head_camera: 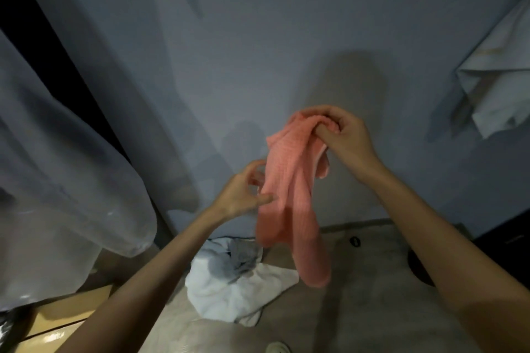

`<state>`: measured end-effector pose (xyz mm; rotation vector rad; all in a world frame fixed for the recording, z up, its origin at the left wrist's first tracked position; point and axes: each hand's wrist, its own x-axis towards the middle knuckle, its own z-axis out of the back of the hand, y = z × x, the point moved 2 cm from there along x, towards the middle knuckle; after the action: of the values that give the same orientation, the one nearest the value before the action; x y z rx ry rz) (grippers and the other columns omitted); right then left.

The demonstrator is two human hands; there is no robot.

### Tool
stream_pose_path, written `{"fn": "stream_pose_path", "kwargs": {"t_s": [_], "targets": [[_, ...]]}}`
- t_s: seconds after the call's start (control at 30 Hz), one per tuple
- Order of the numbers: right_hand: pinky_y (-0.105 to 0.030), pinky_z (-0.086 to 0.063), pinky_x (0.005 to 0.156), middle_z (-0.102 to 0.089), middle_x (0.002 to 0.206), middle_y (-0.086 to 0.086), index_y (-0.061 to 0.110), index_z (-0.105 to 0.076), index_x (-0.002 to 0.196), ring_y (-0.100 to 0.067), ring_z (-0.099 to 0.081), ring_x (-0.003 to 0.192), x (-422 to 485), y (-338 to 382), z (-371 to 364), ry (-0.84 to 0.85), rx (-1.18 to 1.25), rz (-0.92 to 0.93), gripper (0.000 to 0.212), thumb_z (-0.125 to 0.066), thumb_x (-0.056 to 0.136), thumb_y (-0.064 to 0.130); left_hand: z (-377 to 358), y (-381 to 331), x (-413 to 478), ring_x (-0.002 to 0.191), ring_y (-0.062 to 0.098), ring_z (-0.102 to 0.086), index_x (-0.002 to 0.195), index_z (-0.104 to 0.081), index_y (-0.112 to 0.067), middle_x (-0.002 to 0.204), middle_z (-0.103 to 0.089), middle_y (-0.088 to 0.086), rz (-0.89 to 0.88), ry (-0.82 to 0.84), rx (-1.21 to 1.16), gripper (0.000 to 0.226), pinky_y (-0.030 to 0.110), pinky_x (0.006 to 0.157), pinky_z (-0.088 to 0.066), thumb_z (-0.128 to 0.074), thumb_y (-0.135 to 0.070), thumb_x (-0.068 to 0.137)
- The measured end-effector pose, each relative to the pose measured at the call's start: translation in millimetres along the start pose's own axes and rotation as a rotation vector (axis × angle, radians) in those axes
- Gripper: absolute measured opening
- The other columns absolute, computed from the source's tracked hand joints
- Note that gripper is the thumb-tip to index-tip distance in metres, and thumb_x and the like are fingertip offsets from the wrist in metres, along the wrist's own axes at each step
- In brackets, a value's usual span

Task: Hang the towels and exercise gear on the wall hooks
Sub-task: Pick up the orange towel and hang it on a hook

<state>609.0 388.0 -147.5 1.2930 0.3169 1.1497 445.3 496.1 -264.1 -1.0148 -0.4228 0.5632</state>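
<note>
Salmon-pink and waffle-textured, the towel [289, 195] hung in the air in front of a pale blue-grey wall [258, 37], bunched at its top and trailing down in long folds. The right hand [341, 135] gripped that bunched upper end, fingers curled over the cloth and thumb tucked under it, so the fabric was pinched firmly between them. The left hand [243, 192] was lower and to the left, fingers loosely spread and half curled, its fingertips touching the towel's left edge about midway down (whether it had any real hold on the cloth could not be told, the fingers being blurred). Both forearms were bare and reached up from the bottom of the view.

Below the pink towel, on the beige floor [358, 295], lay a crumpled heap of white cloth [235, 292] with a grey piece [243, 258] resting on top of it, close to the base of the wall. A small dark ring-shaped object [355, 240] lay on the floor to the right of the heap, near the wall. At the right edge a white towel [496, 80] already hung against the wall in loose folds, its upper end out of view. On the left, a sheer translucent sheet [71, 152] draped down over a light wooden surface [66, 315]. The toe of a pale shoe [277, 347] showed at the very bottom edge.
</note>
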Motion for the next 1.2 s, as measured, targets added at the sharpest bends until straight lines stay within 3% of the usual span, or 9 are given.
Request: {"fn": "stream_pose_path", "kwargs": {"t_s": [0.13, 0.23, 0.43, 0.53, 0.6, 0.73, 0.97, 1.1, 1.2], "targets": [[-0.013, -0.044, 0.086, -0.067, 0.096, 0.0, 0.011, -0.066, 0.098, 0.004, -0.062, 0.087, -6, 2, 11, -0.074, -0.006, -0.008, 0.037, -0.047, 0.08, -0.015, -1, 0, 4, 0.069, 0.008, -0.058, 0.081, -0.06, -0.031, 0.079, -0.066, 0.0, 0.005, -0.028, 0.022, 0.015, 0.029, 0.071, -0.049, -0.071, -0.028, 0.071], [-0.027, -0.048, 0.084, -0.068, 0.096, 0.005, 0.017, -0.065, 0.097, -0.011, -0.065, 0.089, -7, -13, 23, -0.125, -0.165, -0.05, 0.039, -0.046, 0.08, -0.011, 17, -9, 12, 0.061, -0.002, -0.055, 0.079, -0.061, -0.026, 0.074, -0.062, -0.003, 0.015, -0.119, -0.016, 0.018, 0.02, 0.064, -0.047, -0.077, -0.02, 0.074], [-0.017, -0.035, 0.1, -0.05, 0.134, -0.014, 0.011, -0.048, 0.13, -0.023, -0.049, 0.121, -15, -21, -1, 0.394, -0.474, -0.067, 0.058, -0.066, 0.075, 0.015, 46, -51, 38, 0.064, 0.012, -0.058, 0.073, -0.056, -0.025, 0.074, -0.063, -0.001, 0.032, -0.281, 0.017, 0.018, 0.028, 0.062, -0.051, -0.074, -0.03, 0.077], [-0.028, -0.017, 0.109, -0.03, 0.15, -0.007, 0.026, -0.034, 0.139, -0.027, -0.025, 0.14, -17, -19, -18, 0.317, -0.583, -0.073, 0.085, -0.059, 0.062, 0.052, 50, -71, 48, 0.063, 0.014, -0.057, 0.088, -0.053, -0.016, 0.076, -0.058, 0.002, 0.123, -0.255, -0.139, 0.019, 0.029, 0.055, -0.053, -0.068, -0.025, 0.084], [-0.027, -0.011, 0.109, -0.019, 0.155, -0.002, 0.03, -0.028, 0.142, -0.023, -0.013, 0.144, -22, -14, -29, 0.203, -0.551, -0.054, 0.086, -0.069, 0.067, 0.045, 57, -84, 54, 0.062, 0.011, -0.057, 0.095, -0.05, -0.013, 0.077, -0.056, 0.002, 0.137, -0.263, -0.223, 0.02, 0.025, 0.053, -0.053, -0.065, -0.021, 0.086], [-0.028, -0.021, 0.112, -0.026, 0.152, 0.0, 0.022, -0.043, 0.131, -0.017, -0.021, 0.14, -39, 6, -46, 0.055, -0.334, 0.16, 0.071, -0.078, 0.07, 0.021, 72, -97, 63, 0.062, 0.009, -0.057, 0.088, -0.049, -0.015, 0.078, -0.056, 0.001, 0.149, -0.301, -0.259, 0.015, 0.02, 0.049, -0.05, -0.064, -0.018, 0.085], [-0.036, -0.047, 0.093, -0.035, 0.142, 0.007, 0.034, -0.057, 0.114, -0.022, -0.045, 0.115, -35, 19, -65, 0.048, -0.618, 0.432, 0.053, -0.075, 0.064, 0.041, 83, -107, 73, 0.036, -0.002, -0.051, 0.078, -0.049, -0.015, 0.065, -0.054, 0.002, 0.199, -0.281, -0.297, 0.017, 0.013, 0.038, -0.043, -0.063, -0.01, 0.086], [-0.037, -0.053, 0.073, -0.045, 0.125, 0.001, 0.022, -0.066, 0.094, -0.019, -0.052, 0.102, -19, 17, -65, -0.017, -0.623, 0.508, 0.017, -0.07, 0.079, 0.029, 89, -109, 76, 0.06, 0.013, -0.057, 0.078, -0.052, -0.011, 0.073, -0.056, 0.009, 0.213, -0.245, -0.36, 0.013, 0.025, 0.058, -0.051, -0.061, -0.007, 0.086], [-0.028, -0.052, 0.081, -0.052, 0.115, 0.002, 0.015, -0.066, 0.091, -0.015, -0.056, 0.101, -9, 22, -58, -0.084, -0.489, 0.532, 0.01, -0.065, 0.083, 0.021, 99, -111, 75, 0.069, 0.017, -0.059, 0.092, -0.058, -0.005, 0.087, -0.058, 0.015, 0.207, -0.166, -0.404, 0.009, 0.024, 0.059, -0.055, -0.06, -0.014, 0.088]]}}
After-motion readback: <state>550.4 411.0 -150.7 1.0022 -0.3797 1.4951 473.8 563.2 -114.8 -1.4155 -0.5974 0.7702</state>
